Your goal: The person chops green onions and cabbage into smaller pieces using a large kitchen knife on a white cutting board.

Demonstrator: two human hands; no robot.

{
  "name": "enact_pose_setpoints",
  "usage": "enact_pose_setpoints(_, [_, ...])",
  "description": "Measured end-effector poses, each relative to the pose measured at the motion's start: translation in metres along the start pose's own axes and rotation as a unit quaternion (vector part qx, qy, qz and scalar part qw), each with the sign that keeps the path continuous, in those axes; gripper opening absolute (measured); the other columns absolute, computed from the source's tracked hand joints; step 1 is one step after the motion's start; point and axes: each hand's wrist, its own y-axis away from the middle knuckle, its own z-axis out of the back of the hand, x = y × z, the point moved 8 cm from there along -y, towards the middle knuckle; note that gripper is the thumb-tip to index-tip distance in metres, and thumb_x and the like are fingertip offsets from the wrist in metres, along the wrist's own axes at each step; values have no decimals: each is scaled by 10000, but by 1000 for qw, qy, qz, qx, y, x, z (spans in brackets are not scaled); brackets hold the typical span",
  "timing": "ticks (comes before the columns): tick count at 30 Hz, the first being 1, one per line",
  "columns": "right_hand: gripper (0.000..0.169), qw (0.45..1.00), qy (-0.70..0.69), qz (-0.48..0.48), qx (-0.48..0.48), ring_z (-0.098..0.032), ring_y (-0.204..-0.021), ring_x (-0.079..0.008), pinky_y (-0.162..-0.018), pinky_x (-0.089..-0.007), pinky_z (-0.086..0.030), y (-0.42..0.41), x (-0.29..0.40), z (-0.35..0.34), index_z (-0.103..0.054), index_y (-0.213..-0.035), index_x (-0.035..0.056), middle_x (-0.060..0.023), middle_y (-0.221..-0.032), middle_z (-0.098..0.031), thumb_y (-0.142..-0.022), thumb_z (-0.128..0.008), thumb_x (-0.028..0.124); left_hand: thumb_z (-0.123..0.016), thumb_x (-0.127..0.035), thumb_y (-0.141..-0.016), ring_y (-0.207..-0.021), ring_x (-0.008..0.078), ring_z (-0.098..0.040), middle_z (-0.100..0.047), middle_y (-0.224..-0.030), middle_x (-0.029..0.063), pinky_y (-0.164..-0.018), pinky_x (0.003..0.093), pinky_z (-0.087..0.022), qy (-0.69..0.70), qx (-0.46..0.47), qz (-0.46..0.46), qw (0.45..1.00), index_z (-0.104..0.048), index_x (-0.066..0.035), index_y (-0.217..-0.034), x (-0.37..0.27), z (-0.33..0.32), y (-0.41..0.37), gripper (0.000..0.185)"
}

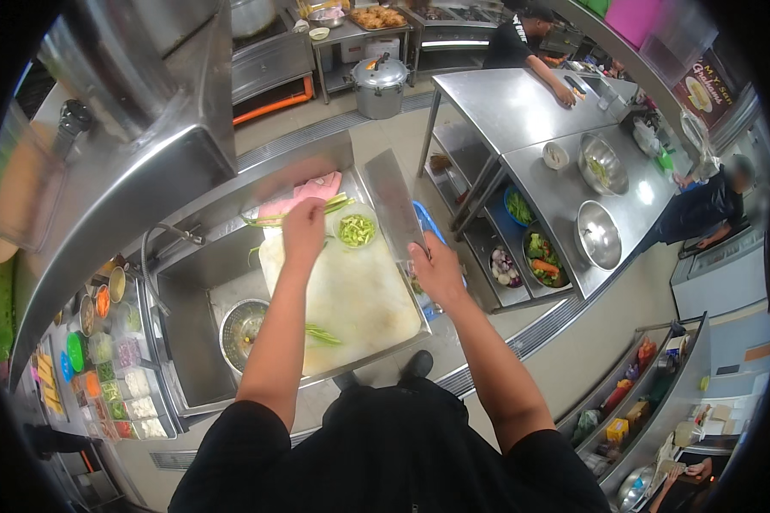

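Note:
My right hand [437, 269] grips the handle of a cleaver [391, 199], its broad blade held upright past the right edge of a white cutting board [366, 301]. My left hand [303, 231] is over the board's far edge, fingers curled, at some long green stalks [339, 203]; the fingertips are hidden, so a hold on them cannot be made out. Just right of it stands a clear round container [357, 229] of chopped green pieces. Behind the stalks lies a pink cloth [317, 186]. More cut green stalks [322, 334] rest near the board's front edge.
Left of the board is a steel sink [189, 346] with a perforated colander [239, 327] and a hose faucet [167, 231]. Further left stand several ingredient containers [128, 353]. A steel table [532, 154] with bowls is at right, where people work. A large pot [380, 90] stands beyond.

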Motion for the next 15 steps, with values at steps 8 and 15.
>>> enact_pose_setpoints(8, [252,977,162,140,-12,-754,-911,-589,-787,-678,-561,-16,15,-46,-566,-1302,40,-334,-931,-767,-1209,-641,262,-847,-61,-992,-1010,330,-793,-824,-1040,131,-947,455,-618,-52,138,-16,989,-811,-57,-1078,19,73,77,94])
enact_pose_setpoints(15, [245,989,91,117,12,-718,-961,-597,-785,-588,-560,36,36,-39,-606,-1184,8,-338,-1002,-735,-1193,-691,238,-870,-59,-955,-1149,410,-745,-811,-1111,147,-1025,514,-602,-104,185,-16,977,-769,-58,-1071,38,134,181,154])
